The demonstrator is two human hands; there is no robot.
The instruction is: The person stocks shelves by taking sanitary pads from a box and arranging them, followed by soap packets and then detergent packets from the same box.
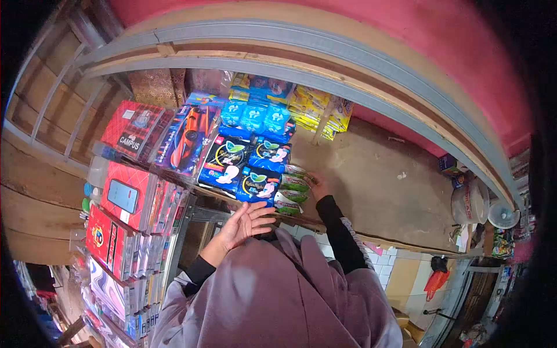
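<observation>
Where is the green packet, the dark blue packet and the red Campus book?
green packet (293,184), head view, front face.
dark blue packet (258,184), head view, front middle.
red Campus book (132,129), head view, cover.

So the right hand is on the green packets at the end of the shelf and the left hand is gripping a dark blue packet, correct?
Not quite. The head view shows the left hand open and empty, palm up below the dark blue packets, gripping nothing. The right hand is indeed on the green packets at the end of the shelf.

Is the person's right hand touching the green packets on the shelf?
Touching. The head view shows the right hand laid against the stack of green packets, fingers on their edge, with no gap between them.
</observation>
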